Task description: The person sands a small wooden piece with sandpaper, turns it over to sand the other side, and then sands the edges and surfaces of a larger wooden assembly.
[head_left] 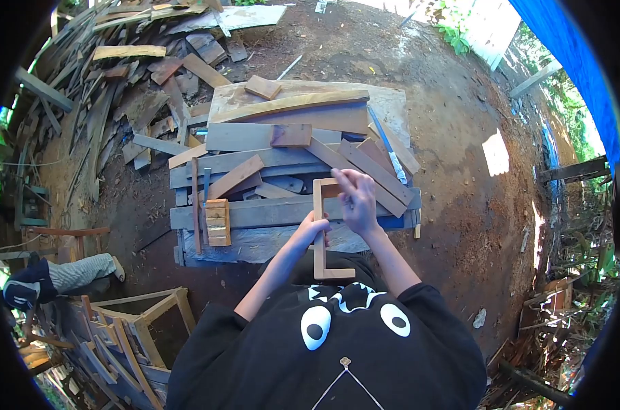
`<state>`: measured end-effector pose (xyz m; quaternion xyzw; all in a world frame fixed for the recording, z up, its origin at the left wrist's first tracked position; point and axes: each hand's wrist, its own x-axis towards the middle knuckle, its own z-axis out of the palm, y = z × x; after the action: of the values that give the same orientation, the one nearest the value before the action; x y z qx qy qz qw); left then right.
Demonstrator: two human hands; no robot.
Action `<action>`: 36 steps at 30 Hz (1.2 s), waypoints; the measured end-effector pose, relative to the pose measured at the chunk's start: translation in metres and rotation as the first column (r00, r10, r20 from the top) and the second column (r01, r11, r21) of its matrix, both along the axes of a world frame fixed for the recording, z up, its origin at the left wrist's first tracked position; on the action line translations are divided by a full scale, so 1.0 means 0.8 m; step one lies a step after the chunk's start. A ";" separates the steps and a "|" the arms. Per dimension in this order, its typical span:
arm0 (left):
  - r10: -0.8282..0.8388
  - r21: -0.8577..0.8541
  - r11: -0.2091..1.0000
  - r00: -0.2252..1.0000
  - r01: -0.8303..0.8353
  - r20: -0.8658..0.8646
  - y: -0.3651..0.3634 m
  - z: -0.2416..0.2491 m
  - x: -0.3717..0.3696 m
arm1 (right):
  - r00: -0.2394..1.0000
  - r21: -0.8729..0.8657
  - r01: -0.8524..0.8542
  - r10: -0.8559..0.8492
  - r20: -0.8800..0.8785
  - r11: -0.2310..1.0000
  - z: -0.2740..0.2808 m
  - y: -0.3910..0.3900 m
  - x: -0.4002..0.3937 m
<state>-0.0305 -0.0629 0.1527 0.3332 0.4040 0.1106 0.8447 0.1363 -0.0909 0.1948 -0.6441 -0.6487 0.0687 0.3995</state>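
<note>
My left hand is wrapped round the long upright of a three-sided wooden frame, held in front of my body. The frame has a short arm at its top and another at its bottom, both pointing right. My right hand is at the end of the top arm, with its fingers stretched out and overlapping that end in this view. Just beyond both hands is a low bench of planks. A stacked wooden block stands on it to the left of my left hand.
Loose boards and offcuts lie across the bench, with a blue-handled tool at its right. A scrap wood pile fills the back left. Another person's leg shows at left, near a wooden framework. Bare dirt lies right.
</note>
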 end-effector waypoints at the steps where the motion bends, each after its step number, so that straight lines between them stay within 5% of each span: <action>1: 0.031 0.061 0.998 0.998 -0.028 -0.049 -0.001 0.012 0.006 | 0.982 -0.009 -0.040 0.041 0.182 0.999 0.009 0.002 -0.001; 2: 0.050 0.105 0.994 0.994 -0.040 -0.095 0.000 0.016 0.008 | 0.931 -0.027 -0.078 0.082 0.357 0.997 0.014 0.004 -0.001; 6: 0.107 0.263 0.963 0.976 -0.054 -0.189 0.004 0.017 0.013 | 0.863 -0.028 -0.158 0.152 0.482 0.987 0.009 0.018 0.001; 11: 0.077 0.388 0.921 0.963 0.031 -0.259 0.006 0.024 0.007 | 0.833 -0.100 -0.200 0.223 0.506 0.975 0.032 0.013 0.009; 16: 0.185 0.455 0.886 0.967 -0.088 -0.174 -0.009 0.020 0.003 | 0.802 -0.102 -0.146 0.178 0.570 0.984 0.013 -0.023 0.036; 23: 0.082 0.340 0.940 0.963 0.010 -0.255 -0.008 0.037 0.002 | 0.911 -0.118 -0.131 0.166 0.378 0.984 0.026 -0.022 0.018; 27: 0.064 0.399 0.913 0.940 0.081 -0.336 -0.008 0.039 0.007 | 0.880 -0.111 -0.053 0.099 0.465 0.992 0.030 -0.004 0.002; 30: 0.070 0.425 0.901 0.933 0.093 -0.353 -0.006 0.041 0.003 | 0.891 -0.221 -0.144 0.224 0.396 0.965 0.036 0.002 0.015; 36: 0.096 0.478 0.876 0.946 0.067 -0.309 -0.011 0.047 0.008 | 0.876 -0.056 -0.087 0.103 0.471 0.995 0.021 -0.002 0.040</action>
<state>-0.0242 -0.0715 0.1900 0.5434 0.4992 0.1580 0.6562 0.1684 -0.0923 0.2112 -0.6152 -0.7562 -0.0602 0.2145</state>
